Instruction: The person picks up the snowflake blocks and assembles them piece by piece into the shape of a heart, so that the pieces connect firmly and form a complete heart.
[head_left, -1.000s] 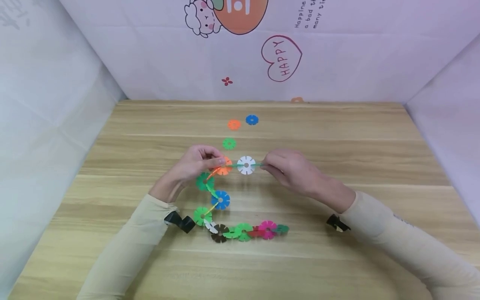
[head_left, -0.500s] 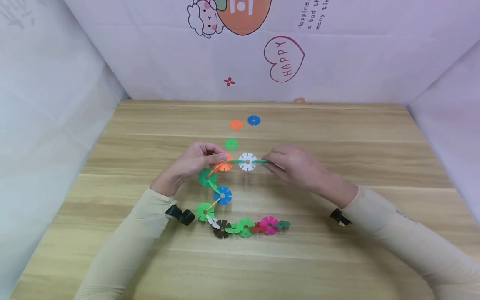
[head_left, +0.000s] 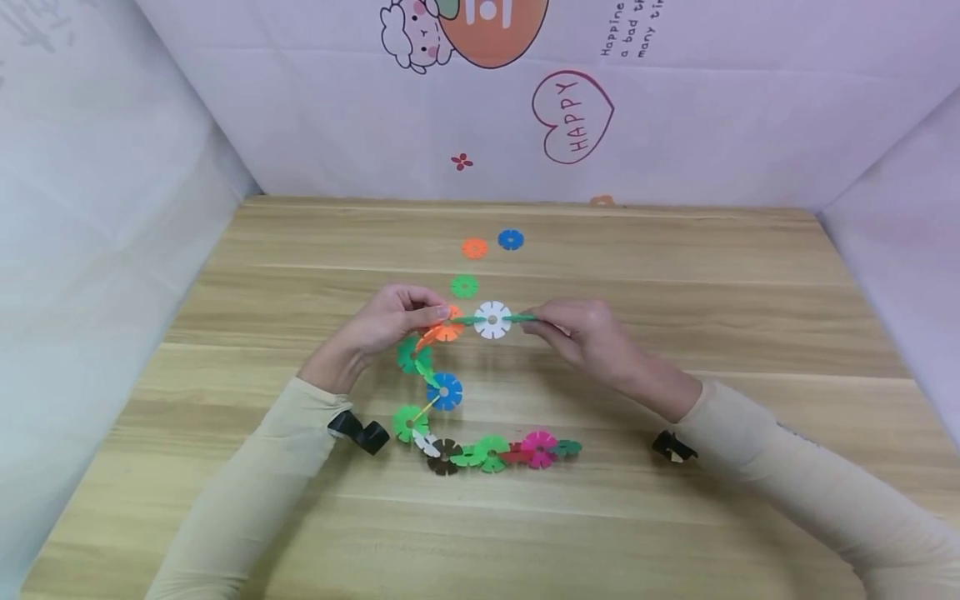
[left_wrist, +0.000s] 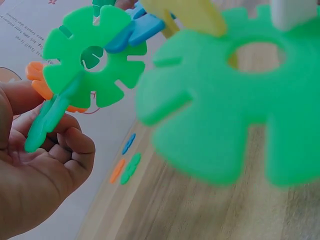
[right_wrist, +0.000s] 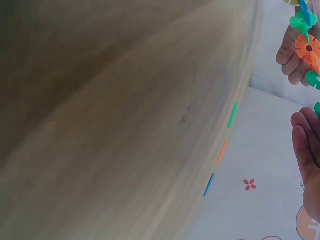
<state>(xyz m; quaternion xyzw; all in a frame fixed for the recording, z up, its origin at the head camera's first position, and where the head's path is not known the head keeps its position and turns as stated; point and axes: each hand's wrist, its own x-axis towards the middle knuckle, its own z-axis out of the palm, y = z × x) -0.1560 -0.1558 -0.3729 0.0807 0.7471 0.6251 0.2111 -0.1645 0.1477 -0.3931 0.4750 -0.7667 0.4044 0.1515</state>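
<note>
A chain of slotted plastic flower discs curves through the head view. My left hand (head_left: 393,321) pinches an orange disc (head_left: 450,333) near its upper end between thumb and fingers. To the right of that, a green disc seen edge-on links to a white disc (head_left: 483,327). My right hand (head_left: 588,329) pinches the green end disc (head_left: 521,317), partly hidden by its fingers. Below my left hand the chain runs down past a blue disc (head_left: 444,402) and a light green one (head_left: 492,465) to a dark green disc (head_left: 570,448). In the left wrist view a green disc (left_wrist: 200,145) looms large.
Three loose discs lie behind the hands on the wooden table (head_left: 712,533): light green (head_left: 464,279), orange (head_left: 467,248) and blue (head_left: 511,233). A printed white cloth (head_left: 712,125) rises at the table's back edge, and plain white cloth stands on both sides.
Both hands and the held chain have shifted slightly toward the back of the table, and the chain's lower row has moved with them. Both grips stay the same; the loose discs lie where they were.
</note>
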